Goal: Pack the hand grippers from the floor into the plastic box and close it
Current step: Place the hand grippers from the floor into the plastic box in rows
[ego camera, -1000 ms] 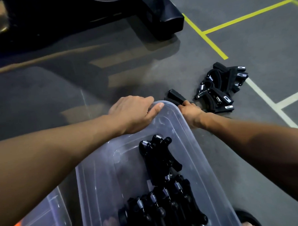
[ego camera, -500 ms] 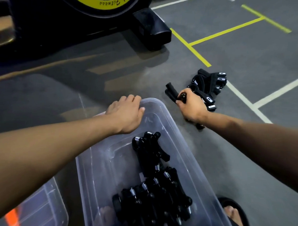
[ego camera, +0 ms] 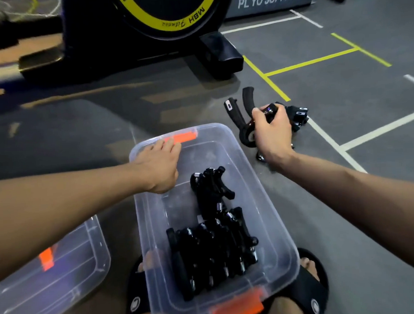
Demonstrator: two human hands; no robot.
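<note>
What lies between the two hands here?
In the head view, the plastic box's far right corner; the left hand rests on its rim, the right hand grips hand grippers.

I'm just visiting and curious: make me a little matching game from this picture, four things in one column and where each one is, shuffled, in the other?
Things:
1. left hand
2. right hand
3. lid
4. plastic box

Places:
A. flat on the floor, left of the box
B. on the far rim of the box
C. between the person's feet, open
D. above the floor, gripping hand grippers

Pairs: 1-B, 2-D, 3-A, 4-C
</note>
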